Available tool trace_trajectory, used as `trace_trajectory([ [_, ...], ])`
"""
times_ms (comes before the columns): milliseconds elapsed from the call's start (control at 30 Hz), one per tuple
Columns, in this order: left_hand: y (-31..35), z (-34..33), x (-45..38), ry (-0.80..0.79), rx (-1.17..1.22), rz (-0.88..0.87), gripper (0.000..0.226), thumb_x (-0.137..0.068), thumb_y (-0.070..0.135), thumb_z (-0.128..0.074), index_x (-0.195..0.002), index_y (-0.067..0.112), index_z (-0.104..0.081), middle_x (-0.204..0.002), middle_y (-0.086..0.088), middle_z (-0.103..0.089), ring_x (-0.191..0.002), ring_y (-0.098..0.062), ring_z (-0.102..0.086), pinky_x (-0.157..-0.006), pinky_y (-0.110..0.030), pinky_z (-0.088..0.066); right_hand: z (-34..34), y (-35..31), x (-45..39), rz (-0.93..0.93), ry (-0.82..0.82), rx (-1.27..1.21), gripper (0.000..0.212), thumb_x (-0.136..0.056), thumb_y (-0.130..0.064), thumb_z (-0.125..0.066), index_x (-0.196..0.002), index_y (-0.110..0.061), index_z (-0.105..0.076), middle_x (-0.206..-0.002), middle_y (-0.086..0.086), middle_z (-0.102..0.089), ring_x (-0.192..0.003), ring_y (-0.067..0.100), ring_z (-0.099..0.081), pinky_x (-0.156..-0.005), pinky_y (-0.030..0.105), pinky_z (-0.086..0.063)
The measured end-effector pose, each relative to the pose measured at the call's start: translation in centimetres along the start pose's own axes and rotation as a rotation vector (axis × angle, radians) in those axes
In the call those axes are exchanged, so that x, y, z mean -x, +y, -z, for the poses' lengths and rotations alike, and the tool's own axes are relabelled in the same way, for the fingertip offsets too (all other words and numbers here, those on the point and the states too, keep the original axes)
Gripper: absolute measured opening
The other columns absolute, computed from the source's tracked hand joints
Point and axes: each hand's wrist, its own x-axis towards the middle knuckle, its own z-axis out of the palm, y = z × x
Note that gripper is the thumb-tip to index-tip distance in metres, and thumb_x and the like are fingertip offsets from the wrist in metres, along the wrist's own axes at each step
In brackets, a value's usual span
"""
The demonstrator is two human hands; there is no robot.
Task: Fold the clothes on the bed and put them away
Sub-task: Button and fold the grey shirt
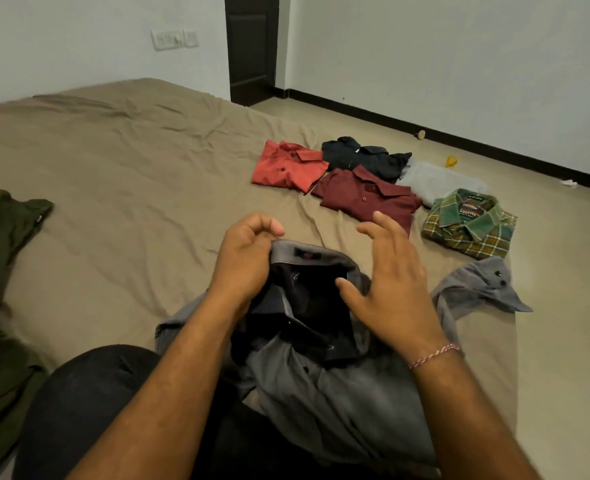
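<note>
Here the left hand [243, 261] pinches the grey shirt [321, 375] at its collar — the right hand [387, 275] hangs spread above it.

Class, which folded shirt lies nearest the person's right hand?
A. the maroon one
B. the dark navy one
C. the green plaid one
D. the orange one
A: the right hand has its fingertips just short of the maroon shirt; the others lie farther off.

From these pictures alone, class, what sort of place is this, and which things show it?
Most likely a bedroom in a home: a wide bed under a tan sheet, folded shirts laid out on it, and a dark door in a plain wall.
</note>
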Motion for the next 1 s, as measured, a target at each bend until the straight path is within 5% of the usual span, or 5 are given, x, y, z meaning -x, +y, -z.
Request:
trace_trajectory([
  [133, 0.8, -0.6, 1.3, -0.286, 0.008, -0.102, 0.037, -0.076, -0.009, -0.038, -0.083, 0.018, -0.063, -0.067, 0.007, -0.059, -0.06, -0.009, -0.05, -0.055, -0.022, -0.04, -0.7, -1.3, -1.5, 0.214, -0.138, -0.141, 0.053, -0.087, -0.039, -0.072, -0.137, -0.032, -0.055, -0.138, -0.008, -0.058, -0.127, 0.015, -0.055, -0.108, 0.046, -0.046],
  [333, -1.6, 1.2, 1.1, -0.181, -0.451, -0.089, 0.014, -0.096, 0.033, -0.062, -0.096, 0.022, -0.072, -0.089, 0.005, -0.076, -0.088, -0.018, -0.073, -0.08, -0.047, -0.059, -0.5, -0.9, -2.3, 0.067, -0.008, -0.317, 0.01, -0.09, -0.021, -0.074, -0.096, -0.028, -0.07, -0.085, -0.014, -0.069, -0.081, 0.001, -0.063, -0.069, 0.023, -0.05],
  [633, 0.0, 1.8, 1.9, -0.487, 0.77, 0.665, 0.067, -0.099, 0.044, -0.053, -0.137, -0.011, -0.058, -0.127, -0.031, -0.063, -0.119, -0.041, -0.061, -0.109, -0.045, -0.045, 1.0, 0.8, -1.7, -0.052, -0.138, -0.905, 0.039, -0.088, -0.043, -0.067, -0.088, -0.004, -0.07, -0.08, 0.008, -0.068, -0.073, 0.024, -0.062, -0.066, 0.039, -0.049],
  [800, -1.3, 1.2, 0.8, -0.005, -0.089, 0.029, 0.024, -0.098, 0.038, -0.062, -0.094, 0.016, -0.069, -0.096, 0.002, -0.071, -0.086, -0.012, -0.064, -0.08, -0.031, -0.049, -0.5, 1.2, -1.9, -0.102, -0.05, -0.662, 0.033, -0.089, -0.045, -0.071, -0.081, -0.013, -0.067, -0.075, 0.014, -0.066, -0.069, 0.032, -0.062, -0.062, 0.049, -0.052],
  [1000, -2.1, 1.4, 0.6, -0.276, -0.736, -0.48, 0.04, -0.084, 0.049, -0.068, -0.118, 0.027, -0.07, -0.121, 0.009, -0.061, -0.116, -0.013, -0.056, -0.101, -0.038, -0.048, -0.7, 0.5, -2.2, 0.032, -0.049, -0.506, 0.011, -0.092, -0.024, -0.078, -0.084, -0.022, -0.07, -0.075, -0.011, -0.068, -0.07, 0.005, -0.063, -0.062, 0.023, -0.049],
])
